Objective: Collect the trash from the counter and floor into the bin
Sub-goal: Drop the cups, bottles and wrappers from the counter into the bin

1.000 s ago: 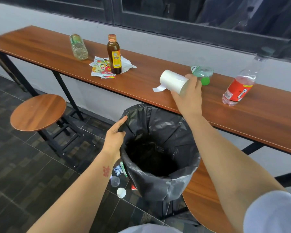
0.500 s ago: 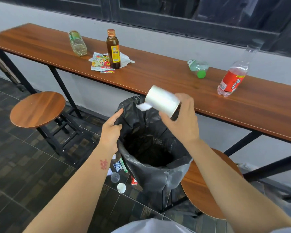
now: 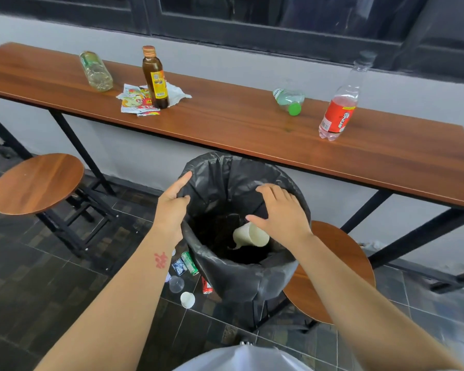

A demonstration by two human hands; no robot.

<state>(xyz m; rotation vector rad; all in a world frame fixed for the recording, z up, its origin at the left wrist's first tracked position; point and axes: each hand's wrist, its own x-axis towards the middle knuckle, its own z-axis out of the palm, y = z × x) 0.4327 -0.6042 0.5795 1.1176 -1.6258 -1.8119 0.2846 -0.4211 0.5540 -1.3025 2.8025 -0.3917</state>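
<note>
A bin lined with a black bag (image 3: 239, 267) stands below the wooden counter (image 3: 225, 124). My left hand (image 3: 172, 207) grips the bag's left rim, index finger stretched out. My right hand (image 3: 281, 212) hovers over the opening with fingers spread and nothing in it. Just beneath it a white paper cup (image 3: 249, 235) lies tilted inside the bin. On the counter are a clear bottle on its side (image 3: 96, 72), an upright brown bottle (image 3: 155, 79), colourful wrappers (image 3: 134, 100), a small green-capped bottle (image 3: 289, 99) and a red-labelled bottle (image 3: 339, 111).
On the tiled floor left of the bin lie a green can (image 3: 189, 262), a blue wrapper (image 3: 179, 266), a clear cup (image 3: 176, 284), a white cup (image 3: 187, 299) and a red can (image 3: 206, 286). Round wooden stools stand at the left (image 3: 35, 183) and right (image 3: 340, 266).
My right hand carried the white cup from the counter down over the bin and let go; the cup now lies inside. My left hand kept its hold on the rim.
</note>
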